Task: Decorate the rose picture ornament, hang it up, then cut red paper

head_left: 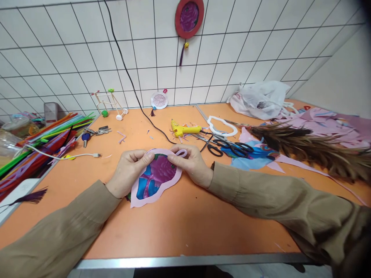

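A pink-edged fabric piece (158, 175) with a purple flower and blue patches on it is held above the orange table between both hands. My left hand (129, 170) pinches its upper left edge, thumb on the front. At the upper right edge, my right hand (193, 164) closes on it with the thumb on the front. A small pink loop (182, 153) stands out at the top right, by my right fingers. The fingertips behind the piece are hidden.
Beyond the hands on the orange table (203, 227) lie a yellow glue gun (187, 129), black-handled scissors (216, 150), a white outline frame (223, 126) and blue fabric (249, 156). Brown feathers (313, 150) are right; keys (85, 137), a white cable (72, 157) and coloured sticks (55, 135) left.
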`<state>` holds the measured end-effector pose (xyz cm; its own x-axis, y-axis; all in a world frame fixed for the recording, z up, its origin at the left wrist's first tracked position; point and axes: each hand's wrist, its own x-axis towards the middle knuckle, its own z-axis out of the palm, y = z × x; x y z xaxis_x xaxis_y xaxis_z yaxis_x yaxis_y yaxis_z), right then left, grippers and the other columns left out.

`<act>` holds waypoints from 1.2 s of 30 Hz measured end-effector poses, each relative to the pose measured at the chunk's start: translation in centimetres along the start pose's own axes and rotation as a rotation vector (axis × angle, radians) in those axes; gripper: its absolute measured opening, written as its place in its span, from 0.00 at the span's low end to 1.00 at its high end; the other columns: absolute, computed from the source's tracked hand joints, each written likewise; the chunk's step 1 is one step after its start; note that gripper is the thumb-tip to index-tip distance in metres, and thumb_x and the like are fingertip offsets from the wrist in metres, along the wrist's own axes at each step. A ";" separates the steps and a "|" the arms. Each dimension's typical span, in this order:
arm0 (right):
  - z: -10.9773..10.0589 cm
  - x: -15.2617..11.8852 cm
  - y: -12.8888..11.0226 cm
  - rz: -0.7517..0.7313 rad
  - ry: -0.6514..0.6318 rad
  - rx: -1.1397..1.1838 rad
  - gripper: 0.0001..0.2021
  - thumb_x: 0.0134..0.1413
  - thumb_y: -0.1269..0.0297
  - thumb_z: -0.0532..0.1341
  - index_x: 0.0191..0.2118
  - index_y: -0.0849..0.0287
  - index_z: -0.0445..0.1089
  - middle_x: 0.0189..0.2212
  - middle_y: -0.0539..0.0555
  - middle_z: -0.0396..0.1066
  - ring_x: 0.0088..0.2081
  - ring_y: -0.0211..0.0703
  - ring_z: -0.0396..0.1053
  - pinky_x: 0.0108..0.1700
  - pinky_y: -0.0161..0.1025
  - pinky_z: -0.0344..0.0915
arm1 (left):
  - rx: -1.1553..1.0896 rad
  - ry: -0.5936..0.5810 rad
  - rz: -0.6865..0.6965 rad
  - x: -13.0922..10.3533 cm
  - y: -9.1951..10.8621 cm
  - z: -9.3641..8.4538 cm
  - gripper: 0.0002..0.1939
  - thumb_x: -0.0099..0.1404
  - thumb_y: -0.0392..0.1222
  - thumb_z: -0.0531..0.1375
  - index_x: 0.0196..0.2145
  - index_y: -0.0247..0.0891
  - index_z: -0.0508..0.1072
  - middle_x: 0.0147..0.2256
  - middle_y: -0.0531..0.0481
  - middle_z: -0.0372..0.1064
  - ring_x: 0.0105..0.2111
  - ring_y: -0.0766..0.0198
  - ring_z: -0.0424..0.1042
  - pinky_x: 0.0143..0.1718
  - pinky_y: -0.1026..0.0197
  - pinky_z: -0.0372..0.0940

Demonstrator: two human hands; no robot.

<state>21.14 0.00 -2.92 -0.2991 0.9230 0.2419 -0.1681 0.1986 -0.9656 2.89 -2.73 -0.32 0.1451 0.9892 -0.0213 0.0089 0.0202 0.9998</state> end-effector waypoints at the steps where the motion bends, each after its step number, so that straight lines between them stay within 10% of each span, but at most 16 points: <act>1: 0.0 0.0 0.0 -0.001 0.003 -0.001 0.12 0.41 0.58 0.67 0.27 0.61 0.70 0.21 0.48 0.65 0.23 0.34 0.60 0.26 0.34 0.56 | 0.002 0.000 0.004 0.0 0.0 0.0 0.20 0.53 0.54 0.68 0.20 0.32 0.73 0.18 0.52 0.67 0.17 0.71 0.63 0.19 0.68 0.58; 36: 0.0 0.0 -0.1 -0.033 0.058 -0.027 0.11 0.41 0.58 0.68 0.24 0.60 0.70 0.19 0.47 0.66 0.21 0.32 0.59 0.24 0.33 0.57 | 0.098 -0.041 0.018 0.0 -0.2 0.0 0.22 0.50 0.56 0.68 0.19 0.34 0.69 0.17 0.53 0.62 0.18 0.71 0.59 0.18 0.67 0.56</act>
<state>21.13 0.02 -2.85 -0.2391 0.9330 0.2689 -0.1517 0.2376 -0.9594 2.83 -2.77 -0.56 0.1868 0.9824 -0.0057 0.1021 -0.0137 0.9947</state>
